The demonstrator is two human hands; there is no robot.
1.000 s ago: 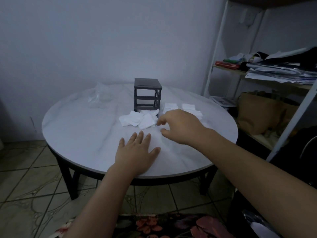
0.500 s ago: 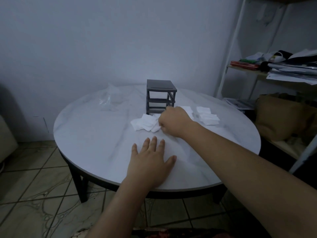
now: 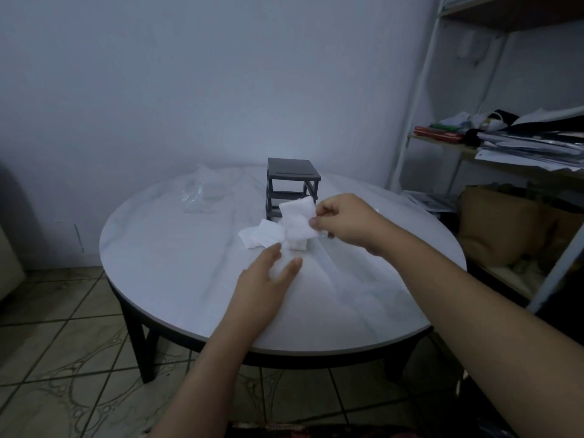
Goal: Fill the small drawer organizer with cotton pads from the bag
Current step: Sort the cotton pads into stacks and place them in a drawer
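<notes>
Lower front of drawer organizer [image 3: 293,184] hidden behind lifted cotton pad [image 3: 297,220] and right hand [image 3: 346,223]. Drawers: cannot tell whether in or out. Far pads behind right hand: hidden. Pad pile [image 3: 261,236] partly covered by held pad; count unclear. Clear bag [image 3: 202,192] blurred against table [image 3: 177,267]; contents unreadable. Shelf [image 3: 505,147] cut off by right edge; items indistinct. Both forearms cut off at bottom edge.

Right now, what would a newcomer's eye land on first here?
The right hand pinching a white cotton pad lifted above the loose pads mid-table. Just behind stands the dark drawer organizer, its frame open. The left hand reaches in below, fingers spread.
</notes>
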